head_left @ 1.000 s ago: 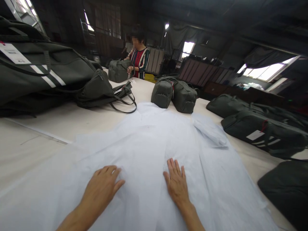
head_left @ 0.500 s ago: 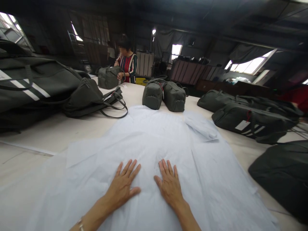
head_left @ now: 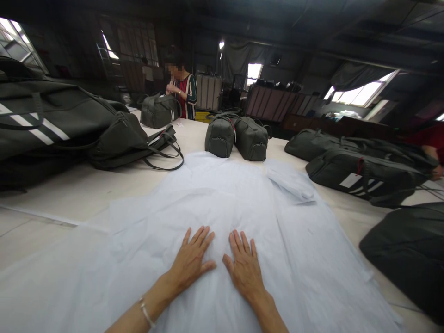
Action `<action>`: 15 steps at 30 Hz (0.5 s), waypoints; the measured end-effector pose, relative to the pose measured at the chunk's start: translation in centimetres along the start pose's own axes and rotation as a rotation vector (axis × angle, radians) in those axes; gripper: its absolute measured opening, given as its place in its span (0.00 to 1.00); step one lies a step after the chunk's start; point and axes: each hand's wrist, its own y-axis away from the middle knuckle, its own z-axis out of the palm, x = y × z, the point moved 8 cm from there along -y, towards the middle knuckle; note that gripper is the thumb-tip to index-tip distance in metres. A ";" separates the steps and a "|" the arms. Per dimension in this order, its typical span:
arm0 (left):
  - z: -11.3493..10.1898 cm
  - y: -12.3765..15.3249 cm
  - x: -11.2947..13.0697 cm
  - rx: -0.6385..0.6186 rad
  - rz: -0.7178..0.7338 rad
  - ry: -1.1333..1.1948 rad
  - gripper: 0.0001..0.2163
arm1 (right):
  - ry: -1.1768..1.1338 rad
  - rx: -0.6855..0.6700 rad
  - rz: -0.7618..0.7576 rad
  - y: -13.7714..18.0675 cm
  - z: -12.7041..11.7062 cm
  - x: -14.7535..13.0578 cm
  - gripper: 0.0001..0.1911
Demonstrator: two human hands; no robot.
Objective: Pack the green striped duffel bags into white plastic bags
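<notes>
Thin white sheets (head_left: 312,259), wrinkled and translucent like tissue paper or soft plastic, lie spread over the table in front of me. My left hand (head_left: 192,259) rests flat on them, fingers stretched out and thumb pointing right; a bracelet circles that wrist. Close beside it, my right hand (head_left: 244,266) also lies palm down on the sheets with its fingers extended. Neither hand holds anything. A crumpled fold of the same material (head_left: 291,182) sits at the far right of the sheets.
Two dark green duffel bags (head_left: 220,136) stand beyond the sheets. More bags lie on the right (head_left: 364,175) and in a large heap on the left (head_left: 52,120). A co-worker in a striped top (head_left: 187,92) stands behind another bag (head_left: 157,111). At the right edge, another person's arm shows.
My left hand has slid right, nearer my right hand, shifting the sheet's left edge rightward. My right hand has stayed put. The co-worker's hands have risen off the bag.
</notes>
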 end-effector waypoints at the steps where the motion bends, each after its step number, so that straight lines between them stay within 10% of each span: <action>1: -0.1 -0.1 0.1 0.014 -0.002 0.001 0.35 | 0.000 0.000 0.003 0.0 0.0 0.0 0.33; 15: -3.8 -4.2 2.8 -0.006 -0.027 0.146 0.16 | 0.040 0.020 -0.021 0.1 -0.1 0.0 0.31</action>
